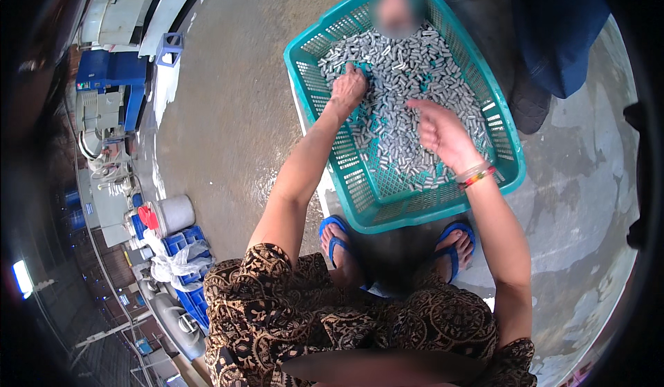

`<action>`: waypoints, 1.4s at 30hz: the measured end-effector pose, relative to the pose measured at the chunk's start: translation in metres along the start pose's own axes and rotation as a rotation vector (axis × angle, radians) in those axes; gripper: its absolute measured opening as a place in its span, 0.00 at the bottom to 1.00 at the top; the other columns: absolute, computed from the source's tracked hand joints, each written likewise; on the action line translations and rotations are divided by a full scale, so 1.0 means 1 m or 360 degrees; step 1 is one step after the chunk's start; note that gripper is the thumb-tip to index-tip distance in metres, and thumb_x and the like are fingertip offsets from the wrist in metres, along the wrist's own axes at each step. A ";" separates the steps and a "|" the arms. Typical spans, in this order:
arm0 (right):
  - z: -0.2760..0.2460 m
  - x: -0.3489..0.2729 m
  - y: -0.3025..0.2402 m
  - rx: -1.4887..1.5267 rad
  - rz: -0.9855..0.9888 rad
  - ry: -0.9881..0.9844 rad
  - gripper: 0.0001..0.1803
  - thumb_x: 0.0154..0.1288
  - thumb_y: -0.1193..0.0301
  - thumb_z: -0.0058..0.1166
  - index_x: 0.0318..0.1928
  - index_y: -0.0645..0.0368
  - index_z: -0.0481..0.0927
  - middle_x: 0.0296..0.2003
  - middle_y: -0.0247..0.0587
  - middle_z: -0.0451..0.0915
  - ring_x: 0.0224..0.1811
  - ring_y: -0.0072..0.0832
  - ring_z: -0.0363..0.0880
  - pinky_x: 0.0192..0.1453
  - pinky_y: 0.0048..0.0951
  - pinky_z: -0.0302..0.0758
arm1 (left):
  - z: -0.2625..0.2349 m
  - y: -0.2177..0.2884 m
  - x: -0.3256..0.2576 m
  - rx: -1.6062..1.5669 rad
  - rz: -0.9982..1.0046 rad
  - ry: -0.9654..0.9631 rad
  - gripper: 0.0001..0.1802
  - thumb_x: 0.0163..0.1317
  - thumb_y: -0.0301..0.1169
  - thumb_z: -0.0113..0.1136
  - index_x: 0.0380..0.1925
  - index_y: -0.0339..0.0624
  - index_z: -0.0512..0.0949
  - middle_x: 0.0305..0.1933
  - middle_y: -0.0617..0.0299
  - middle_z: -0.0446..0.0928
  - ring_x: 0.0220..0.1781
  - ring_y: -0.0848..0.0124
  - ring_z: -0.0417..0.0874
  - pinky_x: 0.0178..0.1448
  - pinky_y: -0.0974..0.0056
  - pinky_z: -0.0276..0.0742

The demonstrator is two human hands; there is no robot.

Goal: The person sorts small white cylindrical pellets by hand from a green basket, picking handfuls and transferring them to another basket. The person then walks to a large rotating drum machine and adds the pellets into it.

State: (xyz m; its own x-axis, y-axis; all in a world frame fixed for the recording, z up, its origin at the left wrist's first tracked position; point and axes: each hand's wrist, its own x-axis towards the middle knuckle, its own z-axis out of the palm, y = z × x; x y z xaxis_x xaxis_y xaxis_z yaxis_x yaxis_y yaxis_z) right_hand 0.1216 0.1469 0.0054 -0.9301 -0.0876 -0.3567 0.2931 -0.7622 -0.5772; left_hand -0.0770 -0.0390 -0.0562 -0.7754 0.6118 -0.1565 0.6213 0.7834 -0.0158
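A teal plastic basket (pixel 508 138) with perforated walls holds many short grey metal cylinders (pixel 394 103), spread in a loose layer over its mesh bottom. At the left side of the layer, my left hand (pixel 349 87) reaches down with bent fingers among the pieces. Its fingertips are partly hidden, so any piece in them cannot be made out. My right hand (pixel 443 134), with bands on the wrist, is over the right part of the layer. Its index finger points left and its other fingers are curled in; whatever they may hold is hidden.
Another person's blurred hand (pixel 393 10) reaches over the basket's far end. A dark trouser leg and shoe (pixel 531 107) are at the right. My feet in blue flip-flops (pixel 453 249) flank the near rim. Buckets (pixel 173 214) and blue crates (pixel 190 249) stand left on wet floor.
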 end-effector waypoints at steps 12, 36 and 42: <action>-0.007 0.006 0.029 0.0917 0.0299 0.0405 0.17 0.64 0.65 0.44 0.48 0.65 0.71 0.28 0.41 0.74 0.33 0.34 0.73 0.48 0.37 0.70 | -0.096 0.070 -0.056 -0.0893 0.0285 -0.0304 0.21 0.50 0.41 0.62 0.34 0.32 0.77 0.42 0.43 0.75 0.44 0.54 0.78 0.49 0.59 0.72; -0.029 0.011 0.029 0.1141 0.0273 0.0124 0.07 0.65 0.69 0.40 0.32 0.59 0.68 0.22 0.39 0.67 0.18 0.24 0.60 0.17 0.22 0.55 | -0.005 0.027 -0.046 -0.0355 -0.0010 -0.0100 0.13 0.51 0.34 0.60 0.34 0.38 0.76 0.32 0.45 0.79 0.36 0.51 0.80 0.42 0.54 0.76; -0.013 0.002 0.019 0.1031 0.0202 0.0449 0.08 0.62 0.71 0.47 0.28 0.61 0.66 0.32 0.46 0.72 0.36 0.36 0.71 0.38 0.31 0.74 | -0.022 0.009 -0.038 -0.0612 0.0036 -0.0395 0.11 0.54 0.32 0.58 0.37 0.40 0.78 0.25 0.50 0.79 0.25 0.64 0.82 0.35 0.63 0.78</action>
State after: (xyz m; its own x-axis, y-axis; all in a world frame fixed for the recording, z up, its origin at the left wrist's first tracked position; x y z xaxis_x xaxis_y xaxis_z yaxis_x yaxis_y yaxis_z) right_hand 0.1284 0.1408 -0.0154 -0.7792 -0.0981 -0.6190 0.1233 -0.9924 0.0020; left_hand -0.0443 -0.0531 -0.0282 -0.6822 0.6213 -0.3854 0.5145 0.7825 0.3507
